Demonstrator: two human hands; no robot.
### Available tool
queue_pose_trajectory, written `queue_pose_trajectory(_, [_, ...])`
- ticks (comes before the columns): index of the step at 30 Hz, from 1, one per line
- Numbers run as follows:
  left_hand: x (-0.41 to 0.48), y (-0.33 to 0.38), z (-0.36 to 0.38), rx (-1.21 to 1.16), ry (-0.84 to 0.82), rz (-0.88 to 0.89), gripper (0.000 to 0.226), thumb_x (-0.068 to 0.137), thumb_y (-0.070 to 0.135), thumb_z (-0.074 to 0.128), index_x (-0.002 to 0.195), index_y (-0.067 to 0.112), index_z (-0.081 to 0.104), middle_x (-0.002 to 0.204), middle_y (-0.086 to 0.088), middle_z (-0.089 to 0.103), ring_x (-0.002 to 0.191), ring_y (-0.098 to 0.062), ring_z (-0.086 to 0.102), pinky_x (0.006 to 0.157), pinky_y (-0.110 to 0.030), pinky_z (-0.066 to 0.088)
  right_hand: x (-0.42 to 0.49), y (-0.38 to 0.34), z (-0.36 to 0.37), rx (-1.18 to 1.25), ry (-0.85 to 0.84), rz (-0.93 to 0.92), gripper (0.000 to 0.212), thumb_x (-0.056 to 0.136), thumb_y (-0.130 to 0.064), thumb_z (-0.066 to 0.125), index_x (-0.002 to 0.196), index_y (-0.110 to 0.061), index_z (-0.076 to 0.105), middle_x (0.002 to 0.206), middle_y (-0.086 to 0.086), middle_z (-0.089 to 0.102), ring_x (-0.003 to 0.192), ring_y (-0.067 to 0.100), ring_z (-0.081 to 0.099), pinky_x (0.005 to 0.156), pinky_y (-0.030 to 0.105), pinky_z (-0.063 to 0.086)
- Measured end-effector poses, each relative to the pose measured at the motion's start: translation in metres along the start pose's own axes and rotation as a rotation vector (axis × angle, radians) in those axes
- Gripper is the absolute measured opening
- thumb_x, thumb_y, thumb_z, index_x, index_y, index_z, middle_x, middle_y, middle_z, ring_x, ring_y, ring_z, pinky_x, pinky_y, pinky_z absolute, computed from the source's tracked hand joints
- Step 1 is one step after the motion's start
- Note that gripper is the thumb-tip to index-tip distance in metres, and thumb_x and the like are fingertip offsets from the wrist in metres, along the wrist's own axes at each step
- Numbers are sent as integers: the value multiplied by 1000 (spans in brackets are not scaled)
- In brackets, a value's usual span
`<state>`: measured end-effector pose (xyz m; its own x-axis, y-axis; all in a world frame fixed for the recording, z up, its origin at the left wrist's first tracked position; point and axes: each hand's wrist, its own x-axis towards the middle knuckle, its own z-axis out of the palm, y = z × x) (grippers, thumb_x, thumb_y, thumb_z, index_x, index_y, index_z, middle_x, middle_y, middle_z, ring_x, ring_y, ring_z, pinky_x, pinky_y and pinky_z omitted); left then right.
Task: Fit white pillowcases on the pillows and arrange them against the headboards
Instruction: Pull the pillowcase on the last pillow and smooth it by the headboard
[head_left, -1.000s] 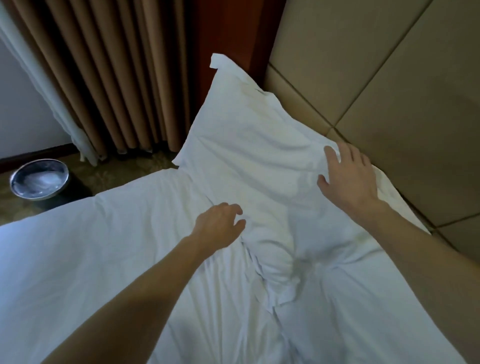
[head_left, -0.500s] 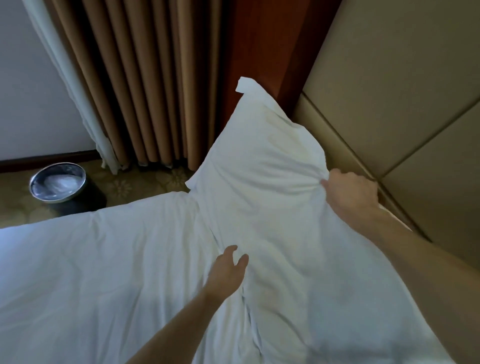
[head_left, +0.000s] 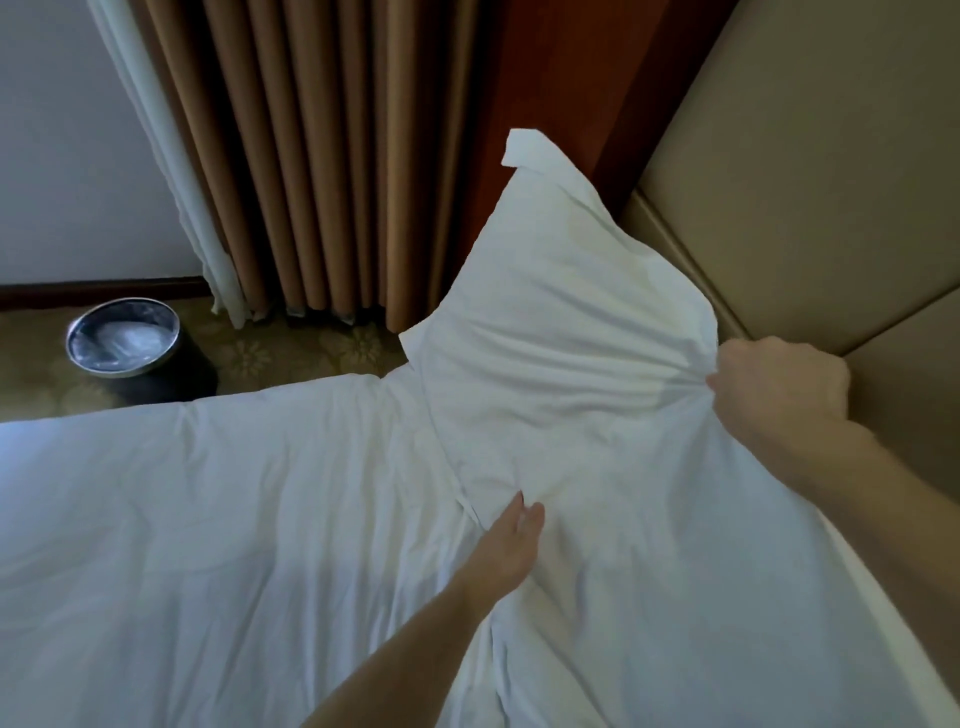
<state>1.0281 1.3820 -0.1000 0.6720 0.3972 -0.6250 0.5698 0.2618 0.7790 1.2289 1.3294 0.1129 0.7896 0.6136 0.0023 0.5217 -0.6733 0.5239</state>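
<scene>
A: Any word, brand, number or sign you can read here?

B: None. The white fabric pillowcase (head_left: 561, 332) shows only plain cloth and creases, with no legible tag or print.

A: And the round waste bin with the shiny metal rim (head_left: 124, 338) on the floor?

B: No readable marking on it either. Its dark side is too dim to make out.
</scene>
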Motion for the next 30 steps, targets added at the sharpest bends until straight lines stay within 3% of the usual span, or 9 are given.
queue_pose_trajectory(3, [-11,0,-12,56,15,26,66,103,57,34,159,24,25,165,5,26,151,-13,25,122,-28,15,-6,-2,6,-62,104,-4,15,96,-23,57,106,-14,53,69,2,53,51,22,49,45,24,22])
queue_pose_trajectory(5, [-16,2,-23,87,49,51,64,104,54,36,158,22,29,165,3,27,151,-13,26,120,-26,16,-9,-2,12,-50,272,-90,35,91,-16,60,122,-10,46,89,12,59,61,29,54,47,26,26])
queue_pose_trajectory(8, [-30,15,-32,108,85,128,60,103,52,40,156,25,33,163,4,32,149,-15,30,118,-26,20,-17,-14,15,49,461,-370,56,81,-9,63,135,-11,45,115,17,55,91,37,56,71,43,44])
queue_pose_trajectory(11, [-44,34,-32,142,62,199,58,103,52,41,155,27,36,162,4,34,147,-16,34,118,-28,24,-29,-18,24,-16,247,-533,52,87,-33,61,134,-14,51,128,15,55,115,34,53,99,46,42])
queue_pose_trajectory(14, [-55,49,-32,176,41,230,57,102,53,42,154,28,39,160,3,37,145,-17,37,119,-31,26,-38,-10,31,-85,134,-524,54,88,-40,60,135,-15,52,141,16,48,134,34,41,117,48,22])
queue_pose_trajectory(19, [-68,50,-44,179,42,212,53,99,56,47,145,30,51,152,3,48,136,-16,48,117,-37,36,-84,3,47,-8,130,-623,54,85,-38,66,133,-13,60,144,20,50,137,37,42,119,51,27])
queue_pose_trajectory(23, [-90,44,-54,229,39,188,46,98,55,47,132,27,62,138,4,58,127,-15,54,113,-40,40,-119,21,59,-160,61,-593,53,95,-40,50,140,-11,52,155,21,35,146,37,28,122,53,16])
queue_pose_trajectory(27, [-94,27,-56,323,68,181,44,96,51,49,128,24,64,135,3,62,125,-17,56,111,-42,43,-133,-35,62,-70,37,-634,58,101,-38,40,152,-12,34,161,21,23,150,36,17,124,52,3])
queue_pose_trajectory(30, [-86,-5,-49,399,83,187,42,100,46,49,133,24,60,140,3,59,126,-16,56,109,-37,43,-125,-78,92,53,36,-596,61,99,-38,44,153,-11,33,160,21,26,151,36,18,124,51,7])
